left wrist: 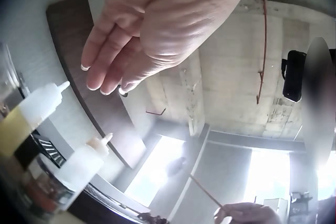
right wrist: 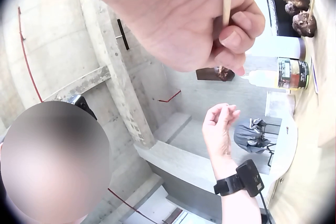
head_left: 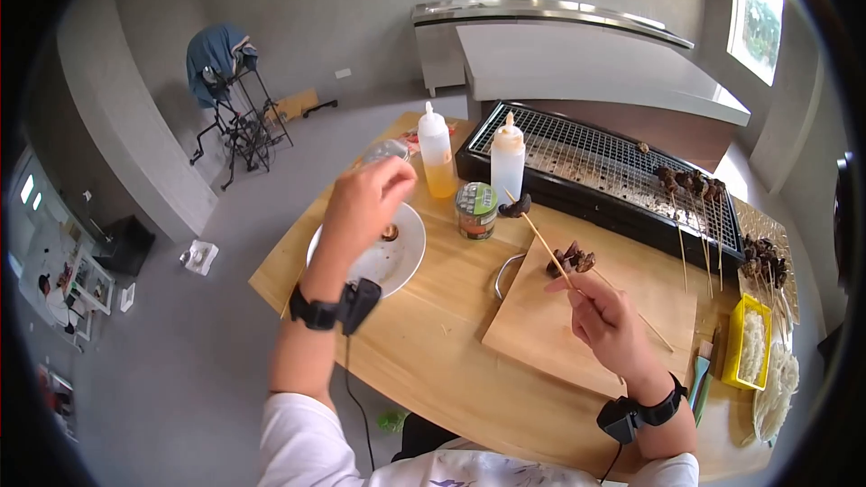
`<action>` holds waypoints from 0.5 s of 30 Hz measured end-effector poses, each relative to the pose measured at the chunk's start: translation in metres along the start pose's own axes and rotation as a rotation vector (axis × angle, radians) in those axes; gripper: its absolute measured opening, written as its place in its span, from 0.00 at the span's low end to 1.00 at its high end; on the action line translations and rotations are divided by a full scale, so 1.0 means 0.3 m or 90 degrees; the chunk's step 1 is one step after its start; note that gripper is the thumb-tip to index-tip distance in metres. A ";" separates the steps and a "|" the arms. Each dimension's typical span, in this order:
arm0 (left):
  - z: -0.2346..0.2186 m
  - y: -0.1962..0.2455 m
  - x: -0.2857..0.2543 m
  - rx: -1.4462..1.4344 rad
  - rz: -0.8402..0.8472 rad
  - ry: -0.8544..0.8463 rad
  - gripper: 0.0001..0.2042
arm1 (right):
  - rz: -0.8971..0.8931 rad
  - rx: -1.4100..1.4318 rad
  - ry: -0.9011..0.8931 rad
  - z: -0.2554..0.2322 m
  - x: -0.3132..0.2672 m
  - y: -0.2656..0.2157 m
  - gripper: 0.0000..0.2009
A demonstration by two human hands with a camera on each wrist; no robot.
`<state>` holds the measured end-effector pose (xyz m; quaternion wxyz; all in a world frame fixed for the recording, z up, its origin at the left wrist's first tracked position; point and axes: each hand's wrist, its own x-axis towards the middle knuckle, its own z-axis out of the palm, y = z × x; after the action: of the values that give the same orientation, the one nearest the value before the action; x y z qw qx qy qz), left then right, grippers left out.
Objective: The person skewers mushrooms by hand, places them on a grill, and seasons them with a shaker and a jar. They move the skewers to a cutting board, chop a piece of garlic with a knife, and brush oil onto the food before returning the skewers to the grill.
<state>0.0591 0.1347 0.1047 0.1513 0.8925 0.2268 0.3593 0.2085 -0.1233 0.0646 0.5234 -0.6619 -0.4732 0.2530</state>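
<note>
In the head view my right hand (head_left: 600,320) pinches a wooden skewer (head_left: 544,239). One dark brown piece of food (head_left: 515,206) is threaded near its upper tip. Below it, a skewer of dark chunks (head_left: 575,259) lies on the wooden cutting board (head_left: 514,329). My left hand (head_left: 365,203) is raised over the white plate (head_left: 413,266), its thumb close to the fingertips; no held thing shows there. A small brown piece (head_left: 390,233) sits on the plate. In the left wrist view the left fingers (left wrist: 113,58) hang fairly straight.
Behind the board stand a bottle of yellow liquid (head_left: 437,158), a pale squeeze bottle (head_left: 507,162) and a green-lidded jar (head_left: 475,212). A black grill (head_left: 577,158) with several skewers runs along the back. A yellow container (head_left: 747,343) and a brush (head_left: 700,374) are at right.
</note>
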 end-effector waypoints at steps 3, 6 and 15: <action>0.003 -0.193 0.031 0.149 0.003 -0.214 0.08 | 0.001 -0.021 -0.024 0.008 0.001 -0.004 0.11; 0.062 -0.336 0.001 0.255 0.040 -0.345 0.12 | -0.009 -0.049 -0.040 0.016 0.000 -0.002 0.10; 0.161 -0.410 -0.021 0.329 0.077 -0.498 0.16 | -0.015 -0.120 -0.103 0.033 -0.012 -0.034 0.09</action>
<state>0.0530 0.2312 0.0142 -0.0230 0.9809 0.1823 -0.0644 0.1950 -0.1220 0.0701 0.4215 -0.6799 -0.5438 0.2537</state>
